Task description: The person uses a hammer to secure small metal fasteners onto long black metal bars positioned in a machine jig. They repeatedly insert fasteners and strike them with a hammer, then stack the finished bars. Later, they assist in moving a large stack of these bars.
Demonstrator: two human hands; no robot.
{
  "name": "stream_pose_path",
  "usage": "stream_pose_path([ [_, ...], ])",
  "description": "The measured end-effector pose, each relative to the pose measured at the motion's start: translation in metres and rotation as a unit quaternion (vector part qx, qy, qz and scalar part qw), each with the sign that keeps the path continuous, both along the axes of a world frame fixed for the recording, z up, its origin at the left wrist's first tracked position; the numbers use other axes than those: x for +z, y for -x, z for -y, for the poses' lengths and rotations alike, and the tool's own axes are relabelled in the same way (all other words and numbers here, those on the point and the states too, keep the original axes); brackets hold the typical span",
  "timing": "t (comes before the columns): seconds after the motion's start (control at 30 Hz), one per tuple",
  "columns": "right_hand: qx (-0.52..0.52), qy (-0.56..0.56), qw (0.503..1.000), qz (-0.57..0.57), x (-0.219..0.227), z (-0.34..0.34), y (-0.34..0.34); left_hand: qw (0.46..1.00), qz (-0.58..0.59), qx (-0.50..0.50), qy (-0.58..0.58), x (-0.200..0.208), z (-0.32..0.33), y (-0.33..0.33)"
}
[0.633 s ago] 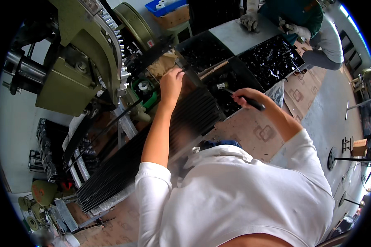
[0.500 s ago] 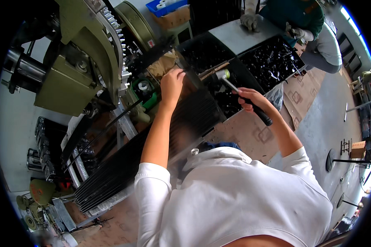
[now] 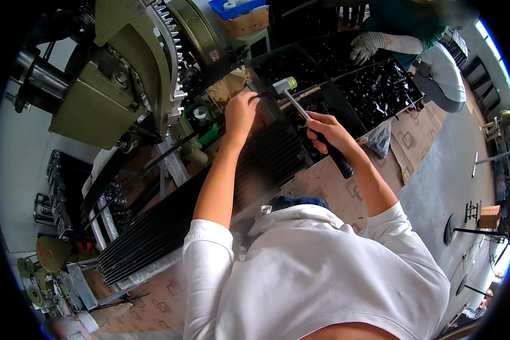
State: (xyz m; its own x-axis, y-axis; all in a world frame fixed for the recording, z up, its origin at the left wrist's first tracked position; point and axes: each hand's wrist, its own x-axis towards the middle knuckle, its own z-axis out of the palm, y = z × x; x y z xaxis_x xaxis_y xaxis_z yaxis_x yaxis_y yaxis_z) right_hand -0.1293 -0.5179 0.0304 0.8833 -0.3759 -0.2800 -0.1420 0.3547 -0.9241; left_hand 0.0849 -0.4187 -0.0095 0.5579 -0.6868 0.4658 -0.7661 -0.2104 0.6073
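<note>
My right hand point(image 3: 327, 129) grips the black handle of a small mallet point(image 3: 285, 85) with a white and yellow-green head, raised above a stack of long black metal strips point(image 3: 209, 192). My left hand point(image 3: 241, 110) rests on the far end of that stack, fingers curled over a strip, beside a brown paper wrap point(image 3: 228, 85). The strips run from lower left up to the hands.
A large olive-green machine point(image 3: 124, 73) with a toothed wheel stands at the left. Black trays of small dark parts point(image 3: 379, 93) lie beyond the hands, where another person's gloved hand point(image 3: 364, 45) works. A blue bin point(image 3: 232, 8) sits at the top.
My right hand has swung the mallet up and toward the left hand, from low at the right to raised over the strip ends. My left hand has stayed put.
</note>
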Motion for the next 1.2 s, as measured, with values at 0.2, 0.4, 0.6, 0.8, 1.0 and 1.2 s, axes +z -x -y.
stream_pose_path([
  [0.2, -0.016, 0.003, 1.000, -0.001, -0.003, -0.004, -0.005, 0.999, 0.032, -0.010, -0.008, 0.003, 0.002, -0.001],
  [0.4, -0.013, -0.002, 1.000, 0.007, -0.002, -0.006, -0.005, 0.988, 0.128, -0.036, -0.082, 0.006, 0.010, -0.001],
  [0.6, -0.034, -0.014, 0.999, 0.008, 0.002, -0.003, 0.001, 0.986, 0.160, -0.016, -0.034, -0.009, 0.014, -0.002],
  [0.8, -0.052, -0.011, 0.998, 0.016, 0.005, 0.005, 0.006, 0.989, 0.144, 0.008, -0.036, -0.008, 0.014, 0.005],
  [1.0, -0.083, 0.009, 0.996, 0.032, 0.002, 0.004, 0.005, 0.989, 0.146, 0.013, -0.032, -0.009, 0.019, 0.007],
  [1.2, -0.030, -0.019, 0.999, 0.024, -0.009, 0.004, 0.001, 0.992, 0.107, 0.021, -0.064, 0.002, 0.006, 0.005],
])
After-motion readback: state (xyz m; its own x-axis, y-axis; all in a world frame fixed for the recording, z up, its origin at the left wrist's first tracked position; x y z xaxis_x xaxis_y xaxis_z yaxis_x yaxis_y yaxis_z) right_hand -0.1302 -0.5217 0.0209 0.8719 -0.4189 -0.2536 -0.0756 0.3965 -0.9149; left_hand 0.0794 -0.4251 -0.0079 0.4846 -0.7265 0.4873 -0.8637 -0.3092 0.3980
